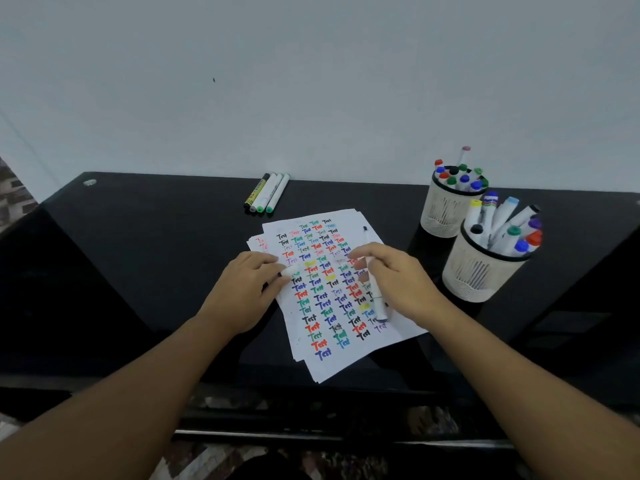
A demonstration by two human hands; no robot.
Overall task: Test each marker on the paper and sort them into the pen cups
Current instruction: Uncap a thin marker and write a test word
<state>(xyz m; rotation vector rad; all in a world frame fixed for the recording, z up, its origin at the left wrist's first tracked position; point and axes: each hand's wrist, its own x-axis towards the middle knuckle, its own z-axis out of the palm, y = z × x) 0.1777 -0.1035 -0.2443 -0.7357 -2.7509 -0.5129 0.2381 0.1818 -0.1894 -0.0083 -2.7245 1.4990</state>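
Note:
A stack of white paper (pixel 346 355) covered in coloured "Test" words lies on the black table (pixel 156 244). My right hand (pixel 394 275) grips a white marker (pixel 375 296) over the paper's right side. My left hand (pixel 247 285) rests on the paper's left edge and pinches a small white cap (pixel 290 270). A thin black-tipped pen (pixel 366 234) lies on the paper above my right hand. Several unsorted markers (pixel 266 192) lie at the table's back edge. Two white mesh pen cups stand at the right, the far cup (pixel 441 211) and the near cup (pixel 474 271), both full of markers.
A pale wall rises directly behind the table. The table's front edge runs just below the paper, with patterned floor under it. A small round metal fitting (pixel 89 182) sits at the table's back left corner.

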